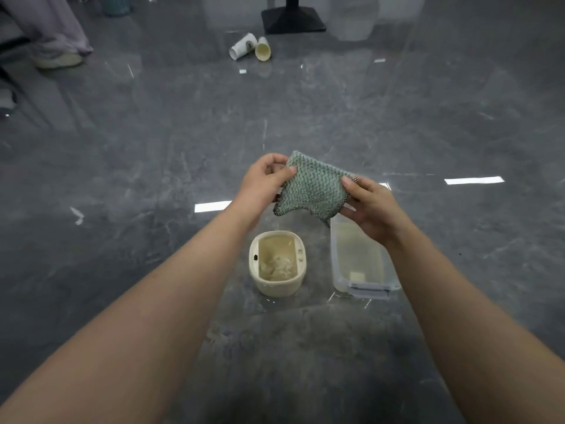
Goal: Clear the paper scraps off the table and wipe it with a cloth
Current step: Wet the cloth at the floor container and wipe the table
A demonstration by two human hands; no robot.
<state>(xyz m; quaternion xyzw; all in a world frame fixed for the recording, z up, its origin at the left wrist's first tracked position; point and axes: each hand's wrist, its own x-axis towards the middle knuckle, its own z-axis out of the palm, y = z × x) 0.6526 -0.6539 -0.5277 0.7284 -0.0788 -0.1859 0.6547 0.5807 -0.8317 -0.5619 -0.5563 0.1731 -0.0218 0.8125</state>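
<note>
Currently the left hand (263, 181) and right hand (371, 205) each pinch an opposite edge of the green woven cloth (313, 188), held up above the glossy grey marble-pattern worktop (153, 166). Below the cloth stand a cream oval bin (276, 287) containing crumpled paper scraps (279, 264) and, beside it, a clear rectangular plastic container (359, 258). No legible writing is visible on any item.

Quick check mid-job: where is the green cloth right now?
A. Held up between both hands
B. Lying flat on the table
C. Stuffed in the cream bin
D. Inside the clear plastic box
A: the green cloth is pinched at its edges by the left hand and the right hand, above the cream bin and the clear plastic box.
</note>
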